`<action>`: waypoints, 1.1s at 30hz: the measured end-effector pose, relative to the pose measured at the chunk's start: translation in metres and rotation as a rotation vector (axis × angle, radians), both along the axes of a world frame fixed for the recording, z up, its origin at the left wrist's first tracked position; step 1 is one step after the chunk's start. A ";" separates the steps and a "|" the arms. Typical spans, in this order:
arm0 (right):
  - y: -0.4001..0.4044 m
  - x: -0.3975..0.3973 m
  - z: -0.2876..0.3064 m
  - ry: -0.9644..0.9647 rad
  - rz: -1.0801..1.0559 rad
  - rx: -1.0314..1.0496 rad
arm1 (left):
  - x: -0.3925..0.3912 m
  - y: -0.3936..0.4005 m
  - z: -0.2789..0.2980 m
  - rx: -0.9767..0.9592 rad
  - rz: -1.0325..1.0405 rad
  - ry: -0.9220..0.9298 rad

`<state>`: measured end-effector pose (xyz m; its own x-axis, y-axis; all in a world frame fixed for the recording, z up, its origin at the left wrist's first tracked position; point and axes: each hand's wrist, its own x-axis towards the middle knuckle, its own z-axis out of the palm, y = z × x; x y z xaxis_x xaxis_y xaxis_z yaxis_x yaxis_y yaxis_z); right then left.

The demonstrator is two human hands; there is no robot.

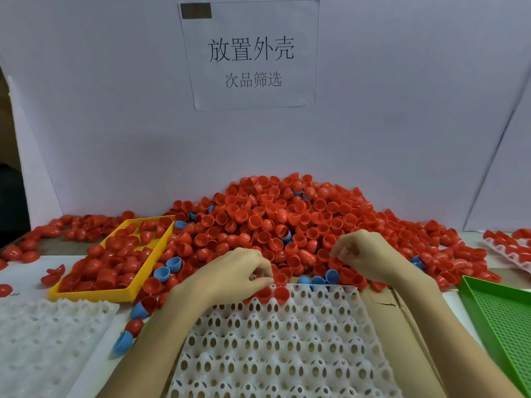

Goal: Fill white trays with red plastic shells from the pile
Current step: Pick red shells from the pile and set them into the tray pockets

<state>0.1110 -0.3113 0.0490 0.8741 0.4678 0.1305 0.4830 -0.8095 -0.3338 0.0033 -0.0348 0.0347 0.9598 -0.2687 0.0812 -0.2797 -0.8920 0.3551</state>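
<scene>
A big pile of red plastic shells [275,219] lies against the back wall. In front of me sits a white tray [287,346] with many round holes. Two red shells [274,294] stand in its far row. My left hand [230,277] is at that far edge, its fingers curled round a red shell. My right hand [365,254] hovers over the pile's near edge and pinches a red shell between its fingertips.
A yellow tray [94,295] holding red shells stands at the left, with a second white tray [43,340] in front of it. A green perforated tray [505,317] is at the right. Blue shells [168,270] are scattered among the red ones. Another filled white tray [508,248] sits far right.
</scene>
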 end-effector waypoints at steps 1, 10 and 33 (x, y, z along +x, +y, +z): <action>-0.003 0.002 -0.002 0.012 -0.012 -0.032 | 0.000 -0.001 0.001 0.003 -0.002 -0.002; -0.001 0.007 -0.019 0.052 -0.013 -0.114 | -0.002 -0.004 0.003 0.002 -0.008 -0.014; 0.036 -0.042 0.031 0.075 0.454 0.402 | -0.006 -0.027 0.016 -0.651 0.101 -0.211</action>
<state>0.0695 -0.2757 0.0798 0.6123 0.7229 0.3200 0.7137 -0.3312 -0.6172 -0.0029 -0.0619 0.0507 0.9235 -0.0117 0.3834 -0.3284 -0.5409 0.7744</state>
